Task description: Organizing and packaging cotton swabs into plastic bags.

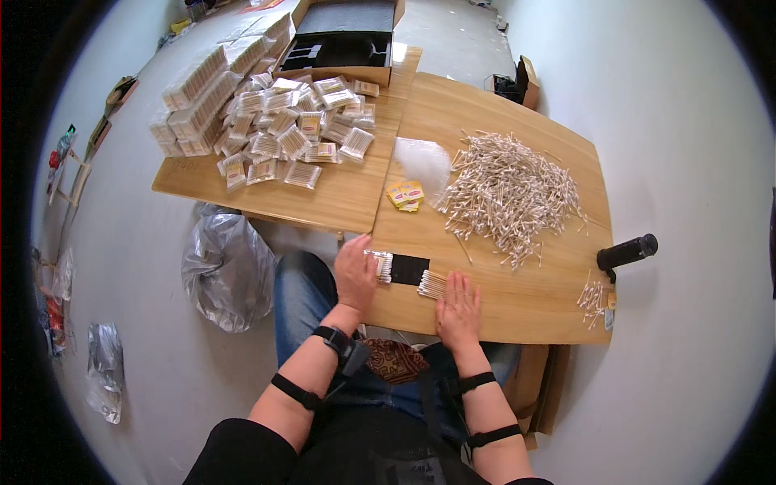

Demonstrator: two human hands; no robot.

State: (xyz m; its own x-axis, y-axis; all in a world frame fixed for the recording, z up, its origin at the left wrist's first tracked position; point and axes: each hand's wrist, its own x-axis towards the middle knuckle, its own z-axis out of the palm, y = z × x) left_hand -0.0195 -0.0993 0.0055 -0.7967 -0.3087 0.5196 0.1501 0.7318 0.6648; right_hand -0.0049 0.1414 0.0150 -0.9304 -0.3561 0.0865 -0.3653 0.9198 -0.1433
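Table (pixel 537 311): right fingers (pixel 457 284) flat on swabs (pixel 431 284)

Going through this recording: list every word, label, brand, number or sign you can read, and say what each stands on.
No text reads clearly enough to quote.
Yellow cards on the table: coloured print, too small to read.
Swab packets in the heap: some show a yellow label, too small to read.
Dark patch at the lower edge: faint pale marks, too blurred to read.
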